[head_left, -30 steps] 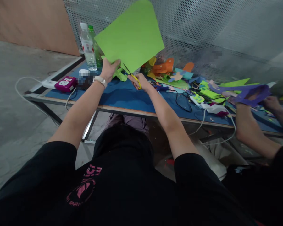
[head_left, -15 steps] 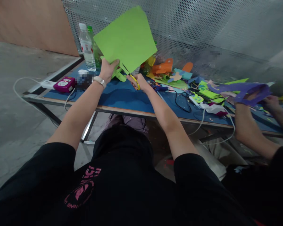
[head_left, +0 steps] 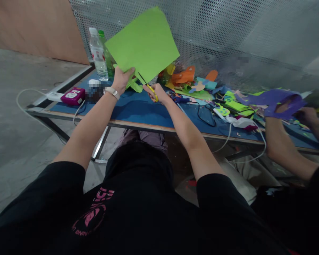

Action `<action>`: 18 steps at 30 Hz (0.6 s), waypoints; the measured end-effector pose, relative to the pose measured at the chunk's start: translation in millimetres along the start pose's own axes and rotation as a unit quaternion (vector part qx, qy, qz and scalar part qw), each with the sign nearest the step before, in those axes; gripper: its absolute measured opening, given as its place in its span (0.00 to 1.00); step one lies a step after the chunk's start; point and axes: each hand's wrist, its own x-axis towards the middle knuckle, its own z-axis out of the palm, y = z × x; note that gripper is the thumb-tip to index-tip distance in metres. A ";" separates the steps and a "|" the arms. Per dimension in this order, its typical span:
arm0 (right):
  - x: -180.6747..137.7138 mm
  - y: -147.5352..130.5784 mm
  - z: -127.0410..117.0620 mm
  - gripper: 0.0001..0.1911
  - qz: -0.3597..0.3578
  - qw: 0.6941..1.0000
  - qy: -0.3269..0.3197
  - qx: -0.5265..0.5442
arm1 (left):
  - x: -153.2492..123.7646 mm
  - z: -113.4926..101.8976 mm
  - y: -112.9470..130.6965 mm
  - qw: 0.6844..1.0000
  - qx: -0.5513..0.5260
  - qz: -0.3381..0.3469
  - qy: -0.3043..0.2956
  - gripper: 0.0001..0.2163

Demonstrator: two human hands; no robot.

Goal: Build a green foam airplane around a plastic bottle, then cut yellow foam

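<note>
My left hand (head_left: 121,79) grips the lower left edge of a large green paper sheet (head_left: 143,44), held up over the blue table (head_left: 138,109). My right hand (head_left: 156,92) is closed on yellow-handled scissors (head_left: 149,88), whose dark blades are in the sheet's lower edge. A cut green strip (head_left: 134,85) hangs below the sheet between my hands. A pale band is on my left wrist.
Two bottles (head_left: 97,53) stand at the table's back left by a magenta box (head_left: 72,95) and white cables. Coloured paper scraps (head_left: 196,85) cover the back right. A neighbour's hands (head_left: 305,115) hold purple paper (head_left: 279,101). Perforated metal wall behind.
The green sheet dropped and turned slightly a second ago, then held nearly still. The scissors stay in its lower edge. The neighbour's purple paper has shifted.
</note>
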 end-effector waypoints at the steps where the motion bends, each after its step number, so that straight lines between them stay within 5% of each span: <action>1: 0.5 0.1 0.2 0.44 0.002 1.000 -0.001 0.003 | -0.1 -0.1 0.2 1.000 -0.003 -0.004 0.000 0.53; 5: 3.0 0.7 1.5 0.46 0.003 1.000 -0.001 0.010 | -2.6 0.4 3.6 0.999 -0.014 -0.010 0.029 0.59; 18: 14.9 19.7 -2.8 0.44 -0.057 0.997 0.002 -0.045 | -0.7 0.0 0.6 1.000 0.021 0.009 0.005 0.44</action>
